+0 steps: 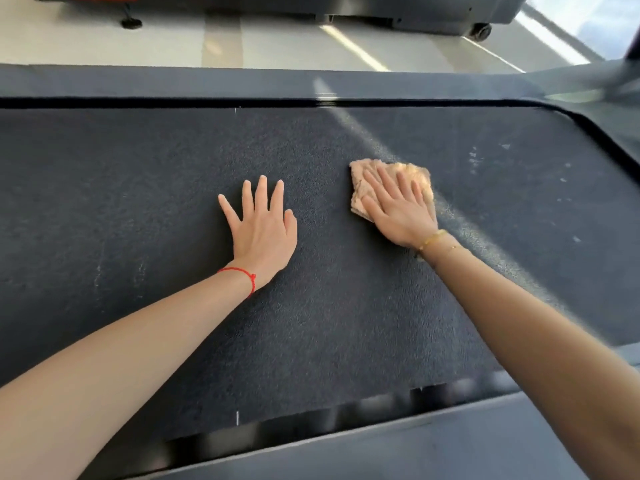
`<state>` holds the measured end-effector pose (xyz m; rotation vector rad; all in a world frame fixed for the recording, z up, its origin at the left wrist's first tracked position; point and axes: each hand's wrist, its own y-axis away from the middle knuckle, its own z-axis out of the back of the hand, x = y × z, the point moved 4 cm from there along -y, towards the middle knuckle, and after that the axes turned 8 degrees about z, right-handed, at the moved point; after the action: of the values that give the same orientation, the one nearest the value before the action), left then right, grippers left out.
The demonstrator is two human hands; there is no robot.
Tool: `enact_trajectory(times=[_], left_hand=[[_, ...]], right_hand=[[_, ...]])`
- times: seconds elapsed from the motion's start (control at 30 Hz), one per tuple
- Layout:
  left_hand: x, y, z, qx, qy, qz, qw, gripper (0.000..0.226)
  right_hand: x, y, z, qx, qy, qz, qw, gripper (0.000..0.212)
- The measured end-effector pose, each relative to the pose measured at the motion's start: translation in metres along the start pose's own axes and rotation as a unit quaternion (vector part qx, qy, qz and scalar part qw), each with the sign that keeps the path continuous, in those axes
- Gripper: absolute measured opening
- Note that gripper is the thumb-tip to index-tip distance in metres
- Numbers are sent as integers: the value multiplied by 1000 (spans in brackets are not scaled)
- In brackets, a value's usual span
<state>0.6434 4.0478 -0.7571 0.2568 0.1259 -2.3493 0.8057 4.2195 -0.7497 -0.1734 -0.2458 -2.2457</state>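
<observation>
The dark grey textured treadmill belt [138,188] fills the view. The left grip [262,230], released, rests flat on it, fingers spread. The right grip [398,209], fingers straight, presses the crumpled tan cloth [412,171] beneath it.

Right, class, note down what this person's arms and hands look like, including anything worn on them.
Both forearms are bare, with no sleeves in view and no gloves. The left hand has a thin red string bracelet with a small knot at the wrist. The right hand has a slim gold-coloured bracelet at the wrist. No rings show.
</observation>
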Motion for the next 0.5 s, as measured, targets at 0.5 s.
enact_trajectory(times=[0.5], left_hand=[[1,-1,-9,-22,-19,35,999,60]], right_hand=[[-43,-127,19,-19,14,65,998,56]])
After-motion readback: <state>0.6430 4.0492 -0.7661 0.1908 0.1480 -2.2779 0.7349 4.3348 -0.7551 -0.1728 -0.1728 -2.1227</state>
